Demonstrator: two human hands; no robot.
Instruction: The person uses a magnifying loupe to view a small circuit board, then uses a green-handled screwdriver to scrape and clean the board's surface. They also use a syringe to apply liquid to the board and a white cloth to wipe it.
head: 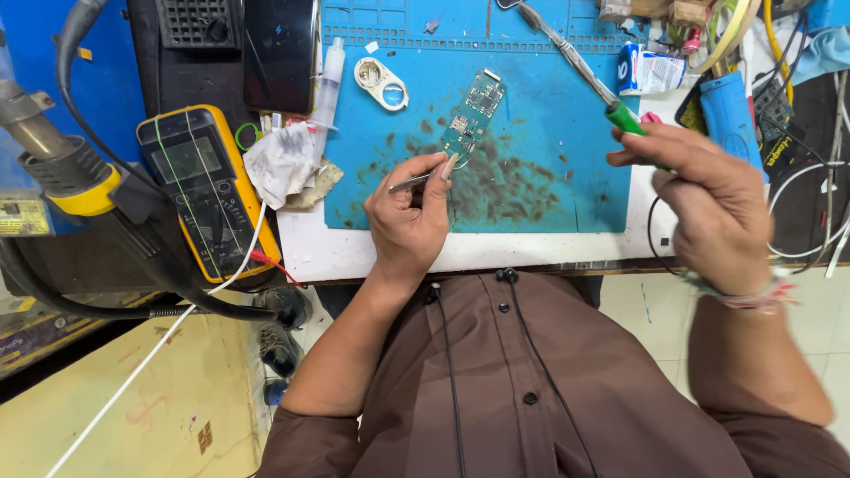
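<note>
Two hands are counted: one left hand point(409, 221), one right hand point(708, 199). One pair of tweezers point(416, 181) is pinched in the left hand; one green-handled tool point(584, 71) is gripped in the right. One green circuit board point(472, 115) is counted just beyond the left fingertips, on one blue work mat point(531, 106). One white magnifier loupe point(382, 84) and one syringe point(328, 84) are seen further beyond the left hand. One yellow multimeter point(199, 186), one crumpled cloth point(282, 164) and one hot-air nozzle point(44, 146) are counted to the outer side of the left hand
</note>
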